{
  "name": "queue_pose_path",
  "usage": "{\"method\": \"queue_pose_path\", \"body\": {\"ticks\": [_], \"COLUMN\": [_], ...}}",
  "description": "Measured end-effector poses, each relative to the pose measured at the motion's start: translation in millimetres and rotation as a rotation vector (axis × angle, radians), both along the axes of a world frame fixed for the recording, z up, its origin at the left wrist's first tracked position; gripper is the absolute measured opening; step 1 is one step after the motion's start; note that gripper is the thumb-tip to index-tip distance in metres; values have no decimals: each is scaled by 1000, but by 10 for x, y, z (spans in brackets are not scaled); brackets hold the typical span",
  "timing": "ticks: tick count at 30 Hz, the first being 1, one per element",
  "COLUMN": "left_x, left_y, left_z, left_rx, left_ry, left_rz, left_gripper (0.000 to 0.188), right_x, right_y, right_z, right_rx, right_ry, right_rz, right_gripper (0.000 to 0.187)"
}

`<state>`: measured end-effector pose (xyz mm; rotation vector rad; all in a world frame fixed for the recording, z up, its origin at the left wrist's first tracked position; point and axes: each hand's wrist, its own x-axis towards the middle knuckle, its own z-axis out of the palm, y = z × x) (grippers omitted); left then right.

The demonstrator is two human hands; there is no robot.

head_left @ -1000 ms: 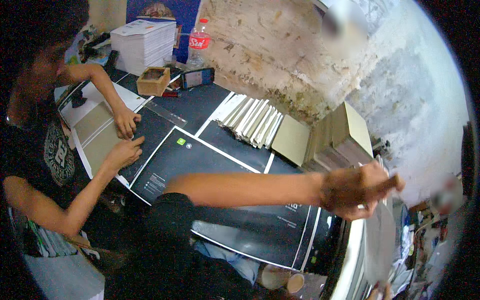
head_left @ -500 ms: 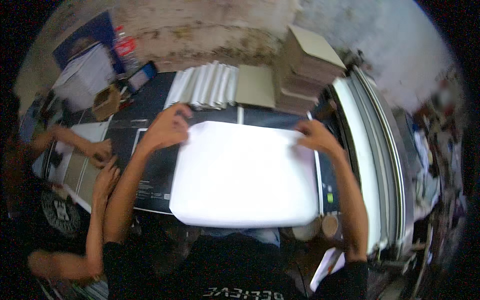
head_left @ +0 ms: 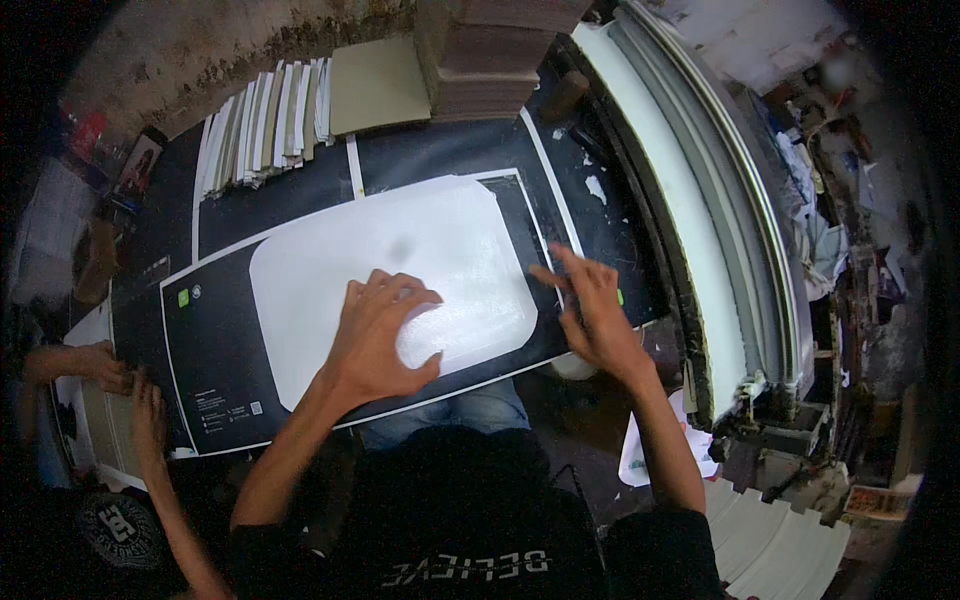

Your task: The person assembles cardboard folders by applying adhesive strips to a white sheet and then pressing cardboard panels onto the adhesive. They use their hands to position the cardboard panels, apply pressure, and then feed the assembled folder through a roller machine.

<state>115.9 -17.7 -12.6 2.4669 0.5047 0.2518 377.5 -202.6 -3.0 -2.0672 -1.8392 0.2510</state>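
Observation:
A large white sheet (head_left: 340, 290) with rounded corners lies flat on a black printed sheet (head_left: 215, 350) with white edges. Its surface shines in places, and a small grey smudge or shadow marks its upper middle. Over the white sheet's lower middle is my left hand (head_left: 375, 335), fingers curved and spread from the thumb with nothing in them. Whether it touches the surface, I cannot tell. Just off the sheet's right edge, my right hand (head_left: 600, 310) hovers above the black sheet, fingers apart and holding nothing.
Folded white strips (head_left: 270, 125) stand in a row at the back, beside a grey-brown board (head_left: 380, 85) and a tall board stack (head_left: 490, 60). A long machine with a white roller (head_left: 665, 210) borders the right. A co-worker's hands (head_left: 125, 385) work on boards at far left.
Both hands held the white sheet by its far corners; now it lies down and they have let go. My left hand has come nearer over it. The view has turned.

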Motion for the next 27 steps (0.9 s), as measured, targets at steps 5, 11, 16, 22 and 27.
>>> {"method": "queue_pose_path", "body": {"ticks": [5,11,16,22,27], "left_x": [101,136,200,141,23], "left_y": [-52,-84,-93,-37,-109], "left_z": [-64,-43,-32,-114,-469], "left_rx": [10,16,11,26,68], "left_ry": [112,169,181,89,-94], "left_rz": [-22,-6,-6,-18,39], "left_gripper": [66,68,68,68,68], "right_x": [-205,-325,-277,-340,-360], "right_y": [-293,-563,-514,-441,-478], "right_z": [-181,-280,-205,-218,-273], "right_rx": [-142,-180,-158,-188,-164], "right_ry": [-111,-94,-175,-150,-251], "right_rz": [57,96,67,166,119], "right_gripper": [90,80,71,74,74]}}
